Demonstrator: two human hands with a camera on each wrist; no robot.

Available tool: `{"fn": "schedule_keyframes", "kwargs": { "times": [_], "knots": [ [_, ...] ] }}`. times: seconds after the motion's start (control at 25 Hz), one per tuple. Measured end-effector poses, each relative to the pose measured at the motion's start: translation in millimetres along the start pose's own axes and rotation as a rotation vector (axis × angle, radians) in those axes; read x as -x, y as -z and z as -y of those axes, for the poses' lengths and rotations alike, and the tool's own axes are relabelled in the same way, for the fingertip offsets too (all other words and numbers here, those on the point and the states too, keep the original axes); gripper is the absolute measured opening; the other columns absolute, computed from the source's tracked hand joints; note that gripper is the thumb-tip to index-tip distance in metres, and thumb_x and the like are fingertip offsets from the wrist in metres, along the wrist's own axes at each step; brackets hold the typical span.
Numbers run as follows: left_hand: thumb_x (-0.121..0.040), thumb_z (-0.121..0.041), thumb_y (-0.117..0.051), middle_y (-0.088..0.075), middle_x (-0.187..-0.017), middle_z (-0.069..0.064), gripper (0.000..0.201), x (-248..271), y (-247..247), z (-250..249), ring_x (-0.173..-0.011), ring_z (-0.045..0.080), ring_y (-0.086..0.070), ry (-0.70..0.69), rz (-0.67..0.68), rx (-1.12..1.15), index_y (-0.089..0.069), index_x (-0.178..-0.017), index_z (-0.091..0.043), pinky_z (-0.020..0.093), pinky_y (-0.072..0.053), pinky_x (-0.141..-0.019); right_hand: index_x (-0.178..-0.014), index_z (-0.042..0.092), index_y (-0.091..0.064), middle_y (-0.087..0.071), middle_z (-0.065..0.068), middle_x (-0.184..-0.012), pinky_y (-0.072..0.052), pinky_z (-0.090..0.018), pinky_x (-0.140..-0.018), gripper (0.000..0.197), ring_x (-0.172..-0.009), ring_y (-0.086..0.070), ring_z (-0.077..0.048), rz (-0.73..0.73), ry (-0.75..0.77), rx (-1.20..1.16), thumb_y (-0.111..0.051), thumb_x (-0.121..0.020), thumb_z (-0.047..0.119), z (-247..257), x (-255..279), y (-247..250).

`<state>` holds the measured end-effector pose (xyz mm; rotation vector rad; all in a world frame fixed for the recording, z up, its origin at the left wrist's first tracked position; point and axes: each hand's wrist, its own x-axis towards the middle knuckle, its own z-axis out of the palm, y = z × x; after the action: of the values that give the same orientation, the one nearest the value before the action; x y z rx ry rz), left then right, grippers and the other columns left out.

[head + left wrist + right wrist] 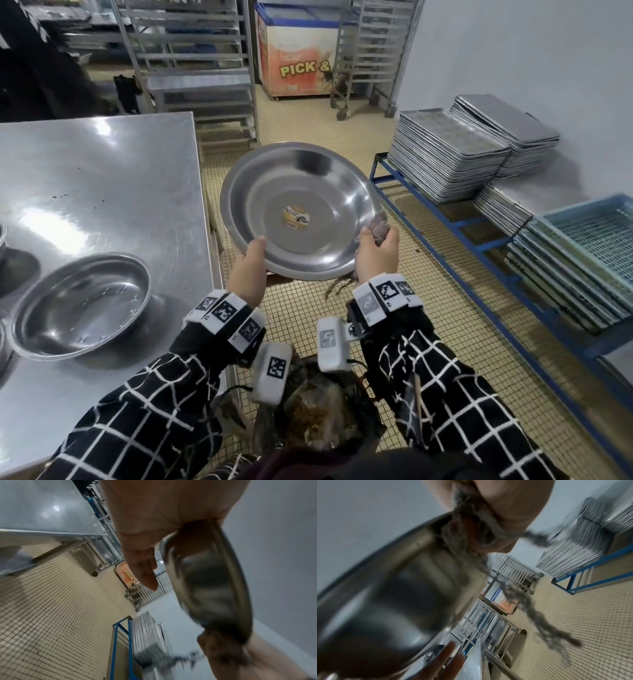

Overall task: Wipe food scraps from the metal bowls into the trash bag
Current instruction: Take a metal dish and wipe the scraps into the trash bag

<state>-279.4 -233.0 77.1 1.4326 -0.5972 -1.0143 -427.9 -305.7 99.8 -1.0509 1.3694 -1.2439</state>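
I hold a wide metal bowl [298,209] tilted toward me over the tiled floor, a round sticker at its centre and its inside looking clean. My left hand [251,270] grips its near-left rim, thumb on the inside. My right hand [376,253] pinches a grey rag [378,226] against the bowl's right rim. The open trash bag [318,418] with brown scraps lies below my wrists. The left wrist view shows the left hand [145,534] on the bowl [211,581] edge. In the right wrist view the rag [471,527] has frayed strands trailing from the right hand [510,507].
A steel table [102,178] stands at left with a second metal bowl [82,305] on it. To the right a blue floor rack [445,219] carries stacked metal trays [448,154] and pale blue crates [589,246]. Wheeled tray racks [191,61] and a freezer chest [298,58] stand behind.
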Motion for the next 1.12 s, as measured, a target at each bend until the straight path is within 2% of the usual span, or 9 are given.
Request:
{"fn": "schedule_keyframes", "kwargs": {
  "times": [0.08, 0.2, 0.28, 0.36, 0.48, 0.64, 0.92, 1.04, 1.12],
  "knots": [
    [-0.095, -0.03, -0.047, -0.066, -0.095, 0.012, 0.021, 2.3, 6.1, -1.8, -0.082, 0.024, -0.066, -0.027, 0.126, -0.003, -0.057, -0.098, -0.011, 0.04, -0.056, -0.08, -0.105, 0.018, -0.046, -0.053, 0.006, -0.091, -0.038, -0.014, -0.057, 0.012, -0.075, -0.053, -0.002, 0.047, 0.027, 0.083, -0.051, -0.094, 0.015, 4.7, -7.1, 9.2],
    [-0.079, -0.04, -0.06, -0.069, -0.095, 0.007, 0.04, 0.8, 29.4, -8.7, -0.083, 0.023, -0.067, -0.05, 0.249, 0.219, -0.059, -0.111, -0.014, 0.037, -0.058, -0.074, -0.103, 0.016, -0.055, -0.056, 0.003, -0.086, -0.04, -0.01, -0.05, 0.011, -0.068, -0.053, -0.004, 0.183, 0.071, 0.245, -0.055, -0.092, 0.019, 14.7, -19.4, 25.6],
    [-0.071, -0.043, -0.069, -0.07, -0.098, 0.007, 0.048, -4.1, 42.0, -13.1, -0.087, 0.024, -0.068, -0.049, 0.26, 0.322, -0.064, -0.111, -0.017, 0.04, -0.056, -0.079, -0.099, 0.016, -0.057, -0.058, 0.003, -0.083, -0.038, -0.004, -0.045, 0.008, -0.066, -0.052, -0.005, 0.275, 0.092, 0.343, -0.055, -0.093, 0.022, 22.7, -25.8, 32.2],
    [-0.082, -0.037, -0.062, -0.071, -0.093, 0.007, 0.036, -6.5, 41.7, -14.1, -0.086, 0.024, -0.068, -0.032, 0.191, 0.315, -0.065, -0.109, -0.013, 0.04, -0.054, -0.081, -0.099, 0.015, -0.059, -0.059, 0.003, -0.083, -0.036, -0.002, -0.042, 0.012, -0.067, -0.052, -0.005, 0.314, 0.103, 0.402, -0.055, -0.093, 0.024, 28.6, -30.9, 33.7],
    [-0.095, -0.025, -0.047, -0.072, -0.076, 0.004, 0.025, -5.8, 30.7, -14.5, -0.075, 0.02, -0.067, -0.041, -0.028, 0.267, -0.067, -0.093, -0.01, 0.037, -0.05, -0.082, -0.102, 0.013, -0.061, -0.058, 0.005, -0.083, -0.037, -0.006, -0.048, 0.018, -0.069, -0.052, -0.004, 0.245, 0.112, 0.374, -0.054, -0.094, 0.028, 29.2, -29.7, 26.1],
    [-0.096, -0.03, -0.043, -0.067, -0.081, 0.006, 0.027, -4.2, 12.5, -12.4, -0.078, 0.023, -0.063, -0.032, -0.142, 0.235, -0.063, -0.091, -0.013, 0.039, -0.05, -0.082, -0.11, 0.012, -0.051, -0.053, 0.006, -0.087, -0.034, -0.014, -0.053, 0.021, -0.072, -0.05, -0.002, 0.104, 0.05, 0.226, -0.048, -0.097, 0.029, 19.3, -16.9, 4.8],
    [-0.094, -0.027, -0.05, -0.069, -0.089, 0.007, 0.015, 5.1, 1.3, -2.6, -0.089, 0.031, -0.065, -0.179, 0.038, 0.114, -0.057, -0.099, -0.014, 0.044, -0.055, -0.082, -0.102, 0.013, -0.046, -0.049, 0.008, -0.082, -0.036, -0.011, -0.05, 0.011, -0.069, -0.05, -0.001, 0.04, 0.04, 0.141, -0.052, -0.095, 0.019, 14.6, -9.1, -14.3],
    [-0.072, -0.057, -0.069, -0.069, -0.104, 0.01, 0.066, -7.7, 29.9, -8.2, -0.089, 0.032, -0.068, -0.19, 0.164, 0.195, -0.05, -0.123, -0.019, 0.044, -0.058, -0.071, -0.101, 0.013, -0.052, -0.055, 0.004, -0.086, -0.038, -0.014, -0.055, 0.012, -0.073, -0.055, -0.007, 0.133, 0.089, 0.223, -0.055, -0.093, 0.022, 26.7, -23.8, 6.3],
    [-0.058, -0.065, -0.074, -0.071, -0.1, 0.007, 0.073, -16.9, 48.5, -16.3, -0.088, 0.027, -0.068, -0.121, 0.276, 0.233, -0.063, -0.114, -0.021, 0.042, -0.058, -0.069, -0.1, 0.015, -0.057, -0.059, 0.002, -0.084, -0.041, -0.017, -0.055, 0.016, -0.072, -0.056, -0.01, 0.238, 0.133, 0.369, -0.056, -0.093, 0.029, 34.6, -34.7, 21.8]
  ]
}}
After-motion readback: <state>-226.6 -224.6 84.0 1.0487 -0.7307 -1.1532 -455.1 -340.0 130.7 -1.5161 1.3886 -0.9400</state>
